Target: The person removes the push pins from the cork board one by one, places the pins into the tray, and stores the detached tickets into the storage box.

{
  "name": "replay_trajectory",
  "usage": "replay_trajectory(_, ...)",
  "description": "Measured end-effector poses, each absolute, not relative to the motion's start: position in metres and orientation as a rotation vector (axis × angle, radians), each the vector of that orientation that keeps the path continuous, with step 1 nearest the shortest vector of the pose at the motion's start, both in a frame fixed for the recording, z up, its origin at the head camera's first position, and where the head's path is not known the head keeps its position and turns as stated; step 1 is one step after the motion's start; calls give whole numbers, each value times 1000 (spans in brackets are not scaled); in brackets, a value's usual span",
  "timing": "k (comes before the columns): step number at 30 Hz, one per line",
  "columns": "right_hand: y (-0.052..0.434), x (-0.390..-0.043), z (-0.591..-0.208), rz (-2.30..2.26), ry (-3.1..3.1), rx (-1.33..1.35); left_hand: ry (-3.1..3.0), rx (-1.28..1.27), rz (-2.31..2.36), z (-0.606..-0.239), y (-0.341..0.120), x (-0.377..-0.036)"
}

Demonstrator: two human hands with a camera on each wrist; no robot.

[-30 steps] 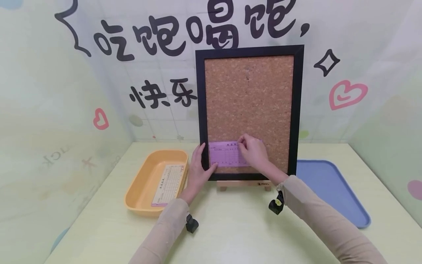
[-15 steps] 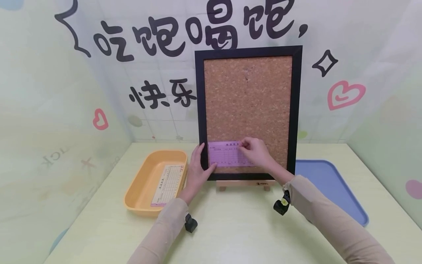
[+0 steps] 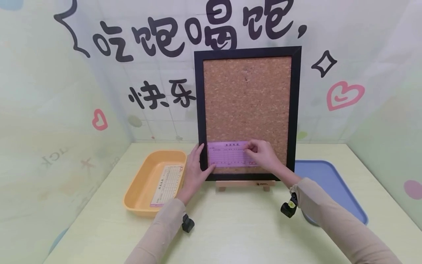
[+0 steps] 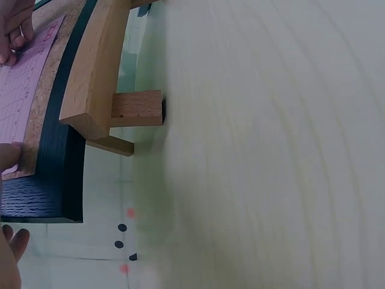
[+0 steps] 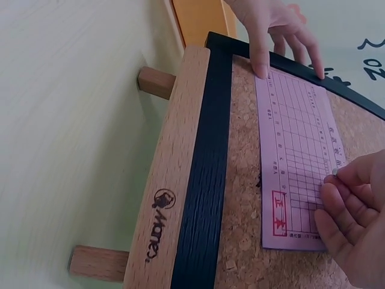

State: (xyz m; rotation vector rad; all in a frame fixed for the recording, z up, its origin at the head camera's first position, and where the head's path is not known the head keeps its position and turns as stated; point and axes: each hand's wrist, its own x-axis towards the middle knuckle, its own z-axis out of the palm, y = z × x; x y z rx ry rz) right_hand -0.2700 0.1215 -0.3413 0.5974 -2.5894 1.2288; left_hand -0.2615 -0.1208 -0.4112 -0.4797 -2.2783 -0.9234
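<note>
A purple form slip (image 3: 227, 154) lies flat against the lower part of a black-framed corkboard (image 3: 247, 99). My left hand (image 3: 195, 172) grips the board's left edge, its thumb pressing the slip's lower left corner onto the cork and its fingers along the frame's side. Toward the slip's right end is my right hand (image 3: 263, 156), thumb and index finger pinched together right at the paper. Between those fingertips the right wrist view shows a small pale green thing (image 5: 335, 172), mostly hidden by the fingers. My right hand covers part of the slip's right side.
The board stands on a wooden easel (image 3: 245, 184). To the left, an orange tray (image 3: 140, 183) holds a white form pad (image 3: 168, 183) with a purple edge. A blue tray (image 3: 329, 187) lies at the right, partly behind my right sleeve (image 3: 336, 216). A printed wall rises behind.
My right hand has shifted right and slightly down along the slip, uncovering more of its printed heading. The left hand stays at the board's left edge.
</note>
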Motion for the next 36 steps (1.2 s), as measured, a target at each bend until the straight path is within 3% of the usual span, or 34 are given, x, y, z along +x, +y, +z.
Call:
replay_trajectory(23,124,-270,-343,1177,-2619,607,-2107,-611,-575,-358,-128,-279)
replay_trajectory(36,123,-270,-342,1162,-2622,611,-2255,-666,-376,-352,-119,-281)
